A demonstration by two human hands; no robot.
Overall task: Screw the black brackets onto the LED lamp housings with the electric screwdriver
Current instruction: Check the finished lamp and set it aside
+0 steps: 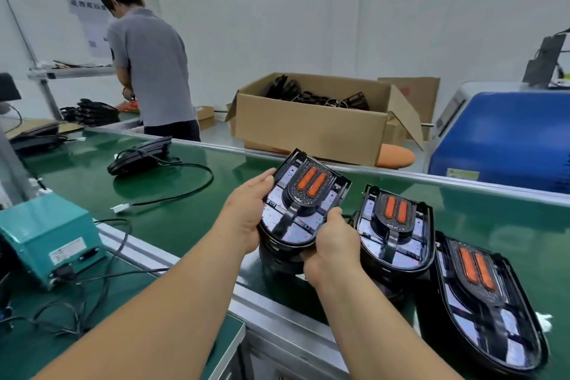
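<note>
Held housing (pixel 303 207); other housings (pixel 396 225) rt, box (pixel 308 129) behind.

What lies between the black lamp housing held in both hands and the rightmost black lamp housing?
In the head view, another black lamp housing with two orange strips lies there.

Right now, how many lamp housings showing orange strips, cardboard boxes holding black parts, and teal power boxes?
Black lamp housings with twin orange strips: 3
Open brown cardboard box holding black parts: 1
Teal metal power box: 1
Total: 5
</note>
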